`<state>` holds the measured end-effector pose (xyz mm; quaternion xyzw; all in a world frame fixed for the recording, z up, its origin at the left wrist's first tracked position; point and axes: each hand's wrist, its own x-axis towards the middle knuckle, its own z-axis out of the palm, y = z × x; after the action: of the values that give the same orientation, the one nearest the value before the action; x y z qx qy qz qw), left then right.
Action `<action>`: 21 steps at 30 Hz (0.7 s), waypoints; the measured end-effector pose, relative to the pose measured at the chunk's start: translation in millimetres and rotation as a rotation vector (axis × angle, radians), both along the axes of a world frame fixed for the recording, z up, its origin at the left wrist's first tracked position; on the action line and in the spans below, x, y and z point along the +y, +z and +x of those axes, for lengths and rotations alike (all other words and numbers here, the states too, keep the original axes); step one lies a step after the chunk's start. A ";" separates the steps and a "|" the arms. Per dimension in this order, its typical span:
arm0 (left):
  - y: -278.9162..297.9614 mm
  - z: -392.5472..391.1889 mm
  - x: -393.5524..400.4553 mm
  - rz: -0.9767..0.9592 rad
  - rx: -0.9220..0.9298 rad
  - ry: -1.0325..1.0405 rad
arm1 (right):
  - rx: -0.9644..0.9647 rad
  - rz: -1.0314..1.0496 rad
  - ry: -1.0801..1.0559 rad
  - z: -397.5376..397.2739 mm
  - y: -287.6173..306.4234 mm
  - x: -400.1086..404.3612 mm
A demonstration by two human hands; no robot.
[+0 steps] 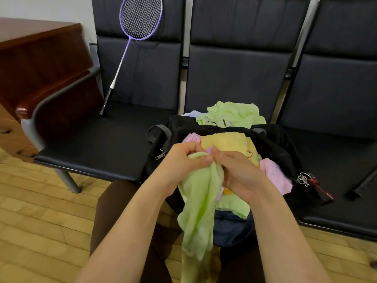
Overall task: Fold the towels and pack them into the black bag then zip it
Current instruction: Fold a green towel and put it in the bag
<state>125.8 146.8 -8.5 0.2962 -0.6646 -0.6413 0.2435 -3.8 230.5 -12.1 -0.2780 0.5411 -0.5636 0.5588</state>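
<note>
Head view: both hands, left hand and right hand, pinch unfolded green towel; black bag unzipped, towels loose inside, folding barely begun.

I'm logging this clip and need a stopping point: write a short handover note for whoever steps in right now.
Left hand and right hand both pinch the top edge of a light green towel, which hangs unfolded in front of the black bag.
The bag sits open on the middle seat of the bench; a yellow towel and a pink towel lie loosely in its mouth.
Another green towel lies crumpled behind the bag.
Done: nothing visibly folded.
Left: fold each towel, pack them, zip the bag.
</note>
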 end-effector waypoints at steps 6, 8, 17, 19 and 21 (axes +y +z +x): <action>1.9 -3.0 0.7 0.045 0.024 0.036 | -0.043 -0.045 0.029 -1.0 -0.6 4.2; 0.6 -3.9 1.2 0.081 0.030 0.059 | -0.044 -0.087 0.015 1.3 0.1 4.7; -14.4 20.2 -10.9 0.231 -0.414 -0.391 | -0.209 -0.306 -0.153 -24.5 0.4 11.9; -15.0 19.4 -15.9 0.313 -0.223 -0.282 | -0.225 -0.302 -0.202 -36.3 -1.7 19.0; -7.2 15.3 -18.6 0.341 -0.030 -0.188 | -0.254 -0.277 -0.218 -43.9 -1.6 26.8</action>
<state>141.1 128.2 -15.7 0.2793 -0.5746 -0.7600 0.1190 -47.7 257.3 -13.7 -0.2186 0.4104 -0.7202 0.5148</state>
